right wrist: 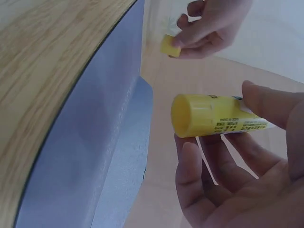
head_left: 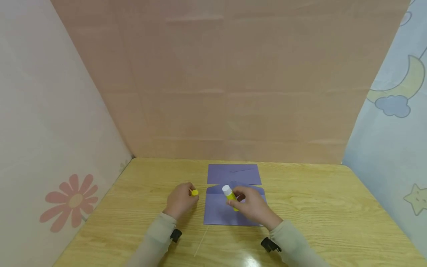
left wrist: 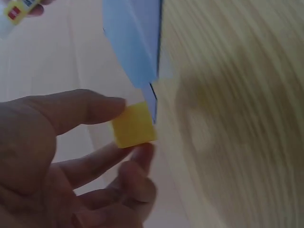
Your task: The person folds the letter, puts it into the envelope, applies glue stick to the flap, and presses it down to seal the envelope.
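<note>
My right hand (head_left: 252, 205) grips a yellow glue stick (head_left: 231, 195) above the near purple envelope (head_left: 217, 211). The stick's white end tilts up and to the left; its yellow base faces the camera in the right wrist view. To the left of that envelope, my left hand (head_left: 181, 200) pinches a small yellow cap (left wrist: 134, 126) between thumb and fingers, just off the table. The near envelope lies with its flap unfolded toward the far side, partly covered by my right hand and the stick. Close behind it lies a second purple envelope (head_left: 220, 174).
A wooden table (head_left: 317, 207) carries everything. A thin pale line or strip (head_left: 201, 241) lies in front of the near envelope. A plain pinkish backdrop (head_left: 223, 74) rises at the table's far edge, with patterned panels at both sides.
</note>
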`<state>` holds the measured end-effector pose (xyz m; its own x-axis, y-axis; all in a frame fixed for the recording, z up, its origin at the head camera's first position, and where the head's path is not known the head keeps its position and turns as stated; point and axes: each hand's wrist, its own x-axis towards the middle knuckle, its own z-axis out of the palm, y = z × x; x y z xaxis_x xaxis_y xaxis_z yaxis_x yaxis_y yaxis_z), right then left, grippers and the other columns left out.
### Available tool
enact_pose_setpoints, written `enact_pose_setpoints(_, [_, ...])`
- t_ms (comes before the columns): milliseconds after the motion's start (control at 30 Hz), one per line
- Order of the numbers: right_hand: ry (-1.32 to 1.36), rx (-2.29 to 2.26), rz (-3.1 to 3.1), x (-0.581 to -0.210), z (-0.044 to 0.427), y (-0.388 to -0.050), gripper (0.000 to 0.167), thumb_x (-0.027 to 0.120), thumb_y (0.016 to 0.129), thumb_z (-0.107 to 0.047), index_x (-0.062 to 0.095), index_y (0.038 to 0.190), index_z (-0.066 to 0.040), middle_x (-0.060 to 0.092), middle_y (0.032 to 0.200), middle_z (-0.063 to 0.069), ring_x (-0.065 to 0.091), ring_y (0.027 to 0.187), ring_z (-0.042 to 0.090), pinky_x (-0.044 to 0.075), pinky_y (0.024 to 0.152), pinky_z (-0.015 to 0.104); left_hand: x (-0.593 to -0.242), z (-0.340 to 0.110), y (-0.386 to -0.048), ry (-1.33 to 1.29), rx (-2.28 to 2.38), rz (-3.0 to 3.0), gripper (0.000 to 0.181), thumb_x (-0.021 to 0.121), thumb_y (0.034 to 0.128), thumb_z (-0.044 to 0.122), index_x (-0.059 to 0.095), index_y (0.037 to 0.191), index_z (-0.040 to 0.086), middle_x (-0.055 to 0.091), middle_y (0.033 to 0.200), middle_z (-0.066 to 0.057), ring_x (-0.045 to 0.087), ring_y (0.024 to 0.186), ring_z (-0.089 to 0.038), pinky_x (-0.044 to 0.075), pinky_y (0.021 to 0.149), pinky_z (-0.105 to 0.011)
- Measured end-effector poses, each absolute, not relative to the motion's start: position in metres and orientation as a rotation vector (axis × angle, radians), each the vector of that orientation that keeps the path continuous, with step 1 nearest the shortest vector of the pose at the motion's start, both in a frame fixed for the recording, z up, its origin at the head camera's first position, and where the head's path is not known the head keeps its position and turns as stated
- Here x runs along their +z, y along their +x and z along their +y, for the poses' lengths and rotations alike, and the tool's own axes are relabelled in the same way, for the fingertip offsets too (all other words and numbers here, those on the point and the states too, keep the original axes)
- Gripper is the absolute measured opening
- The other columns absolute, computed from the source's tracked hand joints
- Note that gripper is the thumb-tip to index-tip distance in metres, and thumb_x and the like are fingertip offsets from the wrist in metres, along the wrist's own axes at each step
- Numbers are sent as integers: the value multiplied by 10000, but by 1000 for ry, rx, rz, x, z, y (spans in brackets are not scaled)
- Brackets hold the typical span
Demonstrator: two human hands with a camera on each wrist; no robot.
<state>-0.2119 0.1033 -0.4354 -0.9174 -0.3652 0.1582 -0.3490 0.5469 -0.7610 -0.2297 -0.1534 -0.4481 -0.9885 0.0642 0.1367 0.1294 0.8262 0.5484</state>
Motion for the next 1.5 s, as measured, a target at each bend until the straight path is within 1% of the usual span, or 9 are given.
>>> enact_pose_setpoints(200, [-645,-1342,2733,-435,103,-212,179,721,930,-315,708,1072,-206,691,1024,-52,630,887,160,530,661,297,-455,-166,-233,-98,-740,-3016,260,764,793,103,716,1035,23,721,920,-73,588,696,-154,456,554,-308])
enact_pose_setpoints(367, [-638,-1356,2721,-435,100,-212,237,708,939,-329,708,1099,-154,694,1000,-42,623,847,152,528,664,303,-455,-160,-230,-154,-756,-2971,342,781,841,222,712,1125,44,683,1013,-108,611,776,-180,499,613,-335])
enact_pose_setpoints(433, [-641,-1362,2715,-436,99,-211,257,700,946,-331,703,1110,-133,696,996,-36,625,837,151,531,666,301,-452,-153,-228,-260,-907,-2900,348,760,883,282,711,1147,60,661,1043,-99,597,806,-179,502,650,-331])
enact_pose_setpoints(533, [-657,-1376,2692,-436,97,-211,265,684,958,-334,698,1135,-138,700,1007,-32,629,834,152,537,681,303,-443,-138,-223,-472,-1289,-2780,348,709,935,362,716,1171,107,666,1053,-38,570,772,-168,493,650,-310])
enact_pose_setpoints(667, [-688,-1402,2650,-434,93,-209,282,656,969,-390,699,1161,-188,699,1012,-31,629,831,148,535,693,313,-433,-120,-217,-619,-1661,-2653,320,710,929,401,733,1091,126,679,992,2,537,670,-137,474,592,-264])
enact_pose_setpoints(800, [-728,-1407,2625,-433,90,-208,258,644,974,-404,701,1153,-227,692,982,-23,627,798,140,532,691,307,-432,-111,-215,-580,-1726,-2575,246,745,910,347,719,963,108,642,871,-9,531,659,-115,457,580,-234])
enact_pose_setpoints(867, [-748,-1386,2629,-433,89,-208,242,671,962,-375,694,1152,-226,685,953,-20,625,779,140,526,684,300,-433,-110,-214,-552,-1728,-2549,226,748,909,334,719,946,113,633,852,-6,534,666,-125,453,576,-235])
enact_pose_setpoints(1133, [-802,-1248,2606,-433,90,-205,549,821,843,-282,565,1313,-160,656,842,-54,616,725,130,512,636,285,-436,-110,-215,-520,-1738,-2520,252,735,913,374,751,929,123,661,852,0,570,732,-204,456,589,-239])
enact_pose_setpoints(1500, [-783,-1267,2554,-432,92,-206,586,835,829,-269,563,1327,-126,682,881,-44,654,779,123,537,668,297,-437,-110,-215,-521,-1794,-2525,255,722,926,361,746,958,110,667,869,3,562,732,-158,459,603,-238])
